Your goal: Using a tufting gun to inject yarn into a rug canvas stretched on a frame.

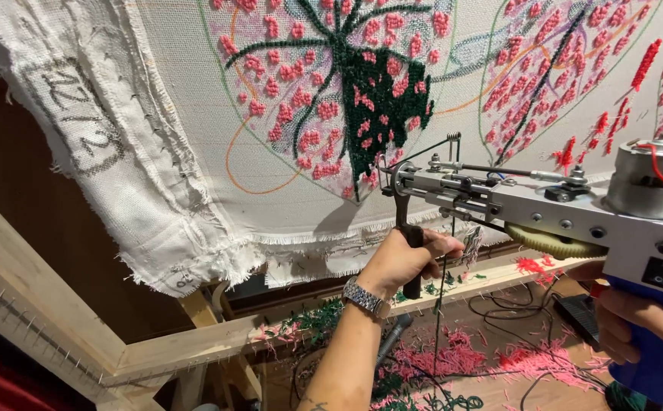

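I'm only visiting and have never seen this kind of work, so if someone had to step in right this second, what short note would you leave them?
Left hand: fingers closed round the black front handle of the tufting gun.
Right hand: grips the gun's blue rear handle.
The gun's tip sits at the lower point of the dark green patch on the stretched cloth, which is pinned to a wooden frame.
Done: part of the dark green filling and many pink tufts.
Left: much of the drawn leaf outlines shows bare cloth.
Yarn scraps, pink and green, lie on the floor below.
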